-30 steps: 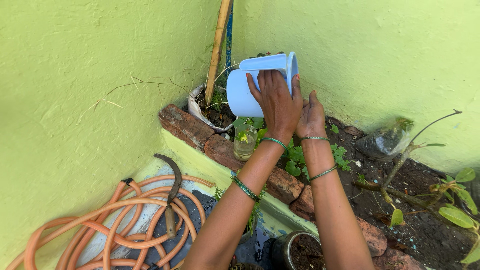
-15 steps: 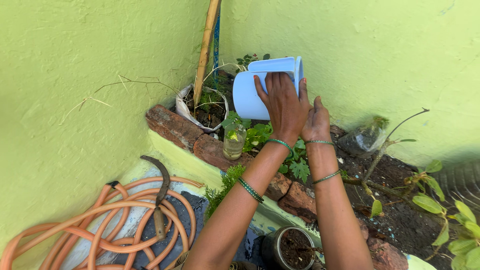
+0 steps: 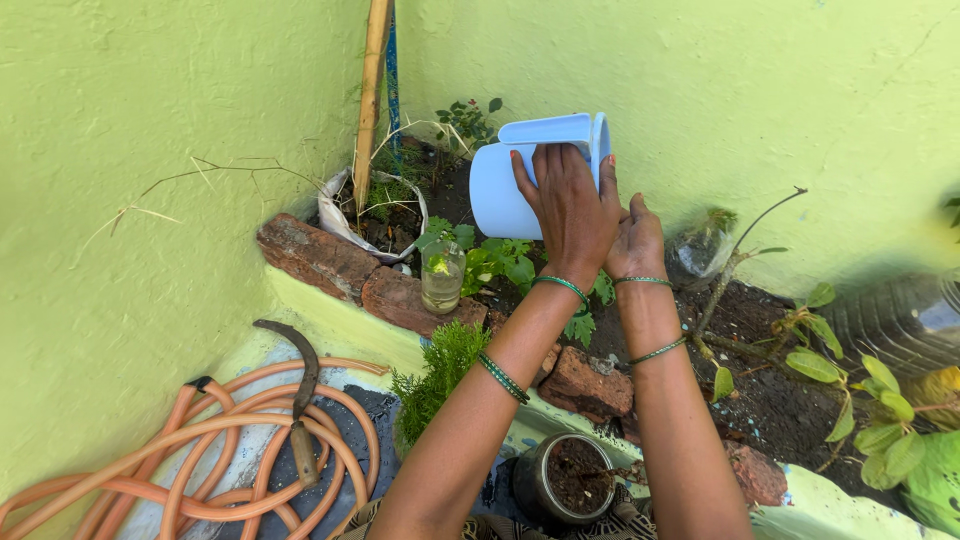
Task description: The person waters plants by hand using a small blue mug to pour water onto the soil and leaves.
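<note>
Green-painted walls (image 3: pixel 150 150) meet in a corner above a small soil bed (image 3: pixel 770 400) edged with rough red bricks (image 3: pixel 310 255). Against half a second ago the whole view has slid left: the bamboo pole (image 3: pixel 372 90) and the white sack of soil (image 3: pixel 345 225) now sit nearer the left, and more of the leafy plant (image 3: pixel 880 400) shows at the right. The hands and the jug kept their pose.

The left hand (image 3: pixel 570 215) is closed around the light blue plastic jug (image 3: pixel 520 175), fingers spread over its side, holding it tipped on its side over the low green plants (image 3: pixel 500 262) in the corner. The right hand (image 3: pixel 636 240) lies against the left wrist, fingers loosely curled and holding nothing.

A clear glass jar (image 3: pixel 441 280) with a sprig stands on the bricks below the jug. On the lower floor, an orange hose (image 3: pixel 220 450) lies coiled with a curved sickle (image 3: pixel 298 400) across it. A round pot of soil (image 3: pixel 565 480) sits by the person's arms.
</note>
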